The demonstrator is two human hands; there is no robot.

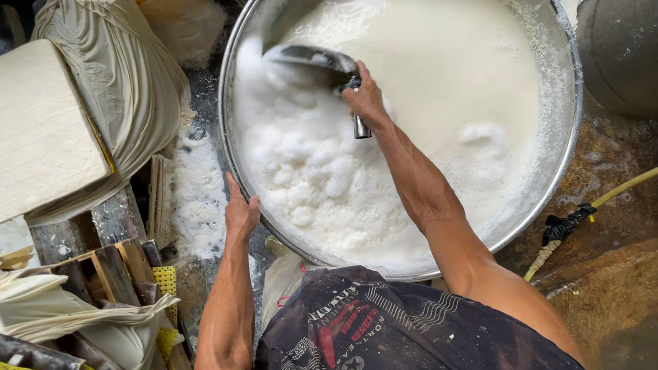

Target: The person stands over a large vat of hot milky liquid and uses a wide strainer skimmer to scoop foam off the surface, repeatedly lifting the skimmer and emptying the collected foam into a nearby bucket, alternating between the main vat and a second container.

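The metal basin's (564, 148) twelve-o'clock rim is cut off. Right hand (366, 101) grips a steel scoop (310, 56) half-sunk in frothy white liquid (431, 81); left hand (241, 212), fingers together, presses the nine-o'clock rim.

Basin (564, 148) rim cut off at top; ladle (310, 56) bowl blurred — contents unclear.

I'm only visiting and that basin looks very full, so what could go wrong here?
Foam is heaped against the basin's near rim, so a hard pull of the scoop in the right hand might slop it over. The left hand braces on that wet rim and could slip. The ground below already looks wet.
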